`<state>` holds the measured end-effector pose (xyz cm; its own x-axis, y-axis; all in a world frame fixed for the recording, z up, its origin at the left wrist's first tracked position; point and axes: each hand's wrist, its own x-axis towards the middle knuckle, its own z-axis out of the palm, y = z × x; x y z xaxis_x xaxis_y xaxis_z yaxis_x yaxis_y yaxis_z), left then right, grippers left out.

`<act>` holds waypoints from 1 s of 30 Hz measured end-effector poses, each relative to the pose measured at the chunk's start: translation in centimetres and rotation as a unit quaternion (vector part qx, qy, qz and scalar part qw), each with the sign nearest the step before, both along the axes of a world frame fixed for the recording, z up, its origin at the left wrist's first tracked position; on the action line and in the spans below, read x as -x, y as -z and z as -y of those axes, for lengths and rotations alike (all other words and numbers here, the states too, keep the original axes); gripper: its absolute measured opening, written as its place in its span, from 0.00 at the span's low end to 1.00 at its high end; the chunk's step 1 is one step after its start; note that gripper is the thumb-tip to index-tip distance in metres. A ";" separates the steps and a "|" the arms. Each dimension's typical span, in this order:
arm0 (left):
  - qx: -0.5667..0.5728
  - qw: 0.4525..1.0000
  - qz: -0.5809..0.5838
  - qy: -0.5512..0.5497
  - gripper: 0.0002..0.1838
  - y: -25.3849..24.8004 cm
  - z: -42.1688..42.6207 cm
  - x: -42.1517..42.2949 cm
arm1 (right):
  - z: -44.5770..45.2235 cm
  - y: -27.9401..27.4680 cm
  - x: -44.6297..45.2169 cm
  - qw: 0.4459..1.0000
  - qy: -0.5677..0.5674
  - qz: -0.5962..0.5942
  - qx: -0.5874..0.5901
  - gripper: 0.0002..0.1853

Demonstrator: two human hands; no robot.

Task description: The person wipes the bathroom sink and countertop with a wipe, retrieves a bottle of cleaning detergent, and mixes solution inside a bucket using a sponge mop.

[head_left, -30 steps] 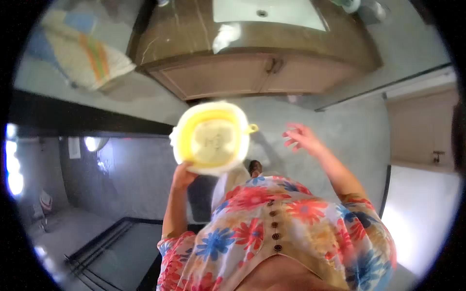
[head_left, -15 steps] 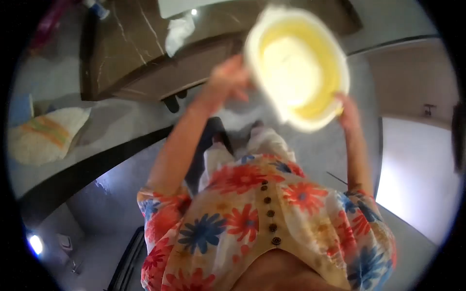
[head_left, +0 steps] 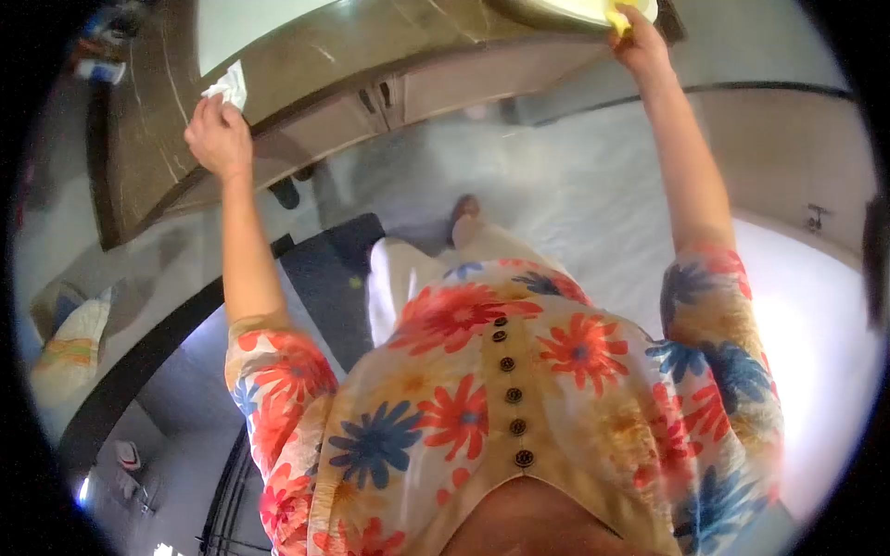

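Note:
On the left side of the brown counter, my left hand (head_left: 220, 137) is closed on a crumpled white cloth or tissue (head_left: 230, 83) near the counter's front edge. My right hand (head_left: 640, 42) reaches to the counter's right end, its fingers closed around the yellow handle (head_left: 619, 18) of the white and yellow basin (head_left: 575, 7). Only the basin's lower edge shows at the top of the view; the rest is cut off.
The brown counter (head_left: 389, 42) has a white sink (head_left: 246, 20) and cabinet doors (head_left: 445, 83) below. A blue and white container (head_left: 100, 70) stands at its left end. A striped towel (head_left: 79, 343) hangs at left; a dark mat (head_left: 334, 278) lies on the floor.
The basin has moved up and right to the counter's right end, in my right hand. My left hand has moved away from it, left, and taken hold of the white cloth.

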<state>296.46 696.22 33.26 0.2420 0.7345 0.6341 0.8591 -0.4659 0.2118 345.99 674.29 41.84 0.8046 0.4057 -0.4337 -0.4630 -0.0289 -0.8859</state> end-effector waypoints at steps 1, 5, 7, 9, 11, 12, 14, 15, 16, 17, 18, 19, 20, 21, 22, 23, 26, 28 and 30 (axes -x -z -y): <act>-0.006 1.000 -0.007 -0.004 0.16 0.8 -0.8 0.4 | -1.1 1.7 -0.2 1.000 0.004 -0.011 -0.028 0.13; -0.047 0.998 -0.022 -0.029 0.14 -0.9 -1.0 1.8 | -2.4 1.1 2.8 0.978 -0.173 -0.019 -0.114 0.17; -0.044 0.998 -0.028 -0.047 0.13 -1.3 -0.9 1.4 | -1.2 -0.4 4.9 0.946 -0.302 0.111 0.030 0.21; -0.036 0.997 -0.030 -0.055 0.13 -1.1 -0.7 1.2 | -0.5 2.0 4.3 0.818 -0.410 0.387 0.115 0.19; -0.033 0.997 -0.026 -0.060 0.13 -1.4 -0.5 0.7 | -0.9 3.4 2.6 0.841 -0.369 0.373 0.133 0.17; -0.031 0.997 -0.028 -0.063 0.13 -1.4 -0.5 0.5 | -1.4 3.8 2.2 0.853 -0.345 0.366 0.140 0.16; -0.024 0.997 -0.036 -0.068 0.13 -1.3 -0.3 0.4 | -1.9 4.6 1.4 0.828 -0.338 0.411 0.176 0.15; -0.027 0.997 -0.034 -0.064 0.13 -1.4 -0.3 0.4 | -2.0 4.8 1.6 0.816 -0.333 0.430 0.195 0.14; -0.028 0.997 -0.031 -0.061 0.13 -1.4 -0.2 0.3 | -1.8 4.9 1.7 0.847 -0.327 0.389 0.157 0.12; -0.029 0.997 -0.026 -0.060 0.13 -1.3 -0.1 0.2 | -1.6 4.9 1.8 0.848 -0.320 0.392 0.159 0.12; -0.031 0.997 -0.024 -0.058 0.13 -1.3 0.2 0.1 | -1.5 4.6 1.7 0.846 -0.317 0.397 0.159 0.11; -0.034 0.997 -0.022 -0.059 0.13 -1.2 0.3 0.1 | -1.6 4.6 1.5 0.844 -0.316 0.403 0.159 0.11; -0.038 0.997 -0.020 -0.060 0.13 -1.1 0.4 0.1 | -1.7 4.8 0.8 0.839 -0.335 0.398 0.162 0.10; -0.042 0.997 -0.017 -0.058 0.13 -1.1 0.3 0.1 | -1.8 4.1 1.6 0.858 -0.315 0.373 0.160 0.09; -0.046 0.997 -0.013 -0.055 0.13 -1.0 0.3 0.0 | -1.8 4.0 1.7 0.856 -0.317 0.375 0.160 0.08; -0.050 0.997 -0.009 -0.052 0.13 -0.9 0.4 0.0 | -1.8 3.9 1.7 0.854 -0.318 0.378 0.160 0.08; -0.037 0.997 -0.020 -0.071 0.12 -1.3 0.8 -0.4 | -1.8 3.6 1.9 0.862 -0.302 0.367 0.174 0.07; -0.038 0.997 -0.010 -0.064 0.12 -1.2 0.8 -0.4 | -1.8 3.2 2.0 0.845 -0.314 0.384 0.200 0.07; -0.040 0.997 -0.010 -0.063 0.13 -1.3 0.9 -0.6 | -1.7 3.7 1.7 0.855 -0.314 0.374 0.176 0.06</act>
